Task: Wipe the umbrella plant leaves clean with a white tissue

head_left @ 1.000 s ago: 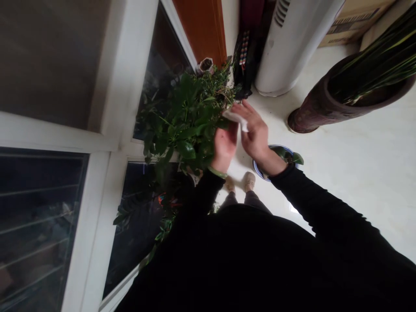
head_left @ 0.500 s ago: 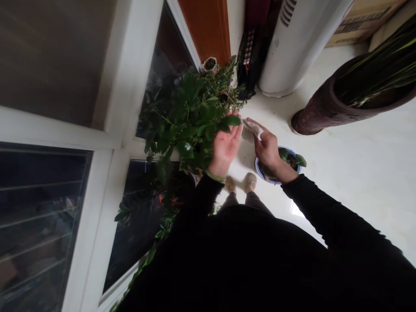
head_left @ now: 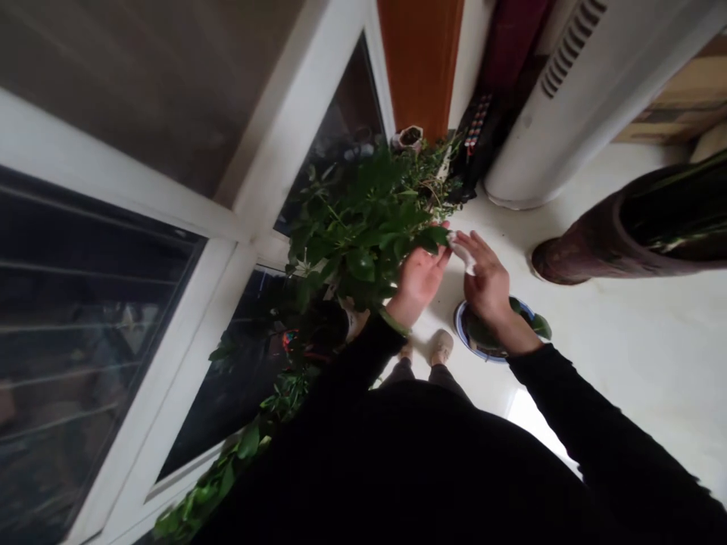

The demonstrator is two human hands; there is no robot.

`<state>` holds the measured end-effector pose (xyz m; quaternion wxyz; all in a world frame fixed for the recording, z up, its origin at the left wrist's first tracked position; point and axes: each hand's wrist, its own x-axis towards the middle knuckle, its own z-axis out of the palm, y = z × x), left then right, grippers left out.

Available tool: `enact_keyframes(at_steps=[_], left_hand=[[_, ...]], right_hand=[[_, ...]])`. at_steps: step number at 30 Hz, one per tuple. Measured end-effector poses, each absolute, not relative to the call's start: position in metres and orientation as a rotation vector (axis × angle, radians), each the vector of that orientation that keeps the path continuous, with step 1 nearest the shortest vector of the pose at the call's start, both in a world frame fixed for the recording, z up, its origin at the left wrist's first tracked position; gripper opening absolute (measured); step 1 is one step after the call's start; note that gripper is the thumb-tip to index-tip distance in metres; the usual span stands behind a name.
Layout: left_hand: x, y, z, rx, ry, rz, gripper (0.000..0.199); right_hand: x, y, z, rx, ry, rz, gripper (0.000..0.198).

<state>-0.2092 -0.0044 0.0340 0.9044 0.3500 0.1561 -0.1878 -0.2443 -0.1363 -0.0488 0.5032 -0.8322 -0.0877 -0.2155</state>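
A bushy green potted plant (head_left: 363, 219) stands by the window, its leaves reaching toward my hands. My left hand (head_left: 421, 278) is palm up with fingers stretched out under a leaf (head_left: 430, 239) at the plant's right edge. A green bangle circles that wrist. My right hand (head_left: 489, 278) holds a white cloth (head_left: 463, 253), possibly a tissue, between thumb and fingers. The cloth is right beside the leaf's tip; whether it touches the leaf is hard to tell.
Below my right hand, a blue-rimmed pot (head_left: 482, 350) with a plant stands on the pale floor. To the right are a tall brown planter (head_left: 596, 235) and a white rounded column unit (head_left: 545, 136). A white window frame (head_left: 250, 219) runs along the left.
The view has turned, so the scene sits lower and further right. My right hand with the cloth has come closer to the leaf and my left fingers.
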Motion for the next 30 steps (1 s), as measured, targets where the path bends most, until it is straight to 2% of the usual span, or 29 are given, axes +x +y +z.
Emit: enact_keyframes(at_steps=[4,9,15,21,23,26,30], left_hand=[[-0.21,-0.005,0.029,0.643,0.476,-0.381,0.04],[-0.21,-0.008,0.033,0.564,0.561,-0.401,0.032],[-0.233,0.01,0.024,0.618,0.557,-0.441,0.023],[-0.295,0.048,-0.025,0.875,0.351,-0.797,0.052],[-0.318,0.07,-0.037,0.946,0.321,-0.842,0.055],[-0.344,0.111,-0.035,0.951,0.228,-0.843,0.054],[-0.353,0.158,-0.008,0.845,0.077,-0.884,0.062]], right_hand=[[-0.238,-0.135,-0.038,-1.971,-0.155,-0.602,0.057],[-0.23,-0.131,-0.036,-2.048,-0.297,-0.438,0.063],[-0.254,-0.149,-0.085,-1.881,0.26,-0.236,0.041],[-0.288,-0.15,-0.114,-1.692,0.501,-0.091,0.049],[-0.298,-0.149,-0.117,-1.641,0.568,-0.042,0.052],[-0.311,-0.151,-0.115,-1.644,0.617,0.007,0.051],[-0.32,-0.152,-0.103,-1.644,0.684,0.049,0.045]])
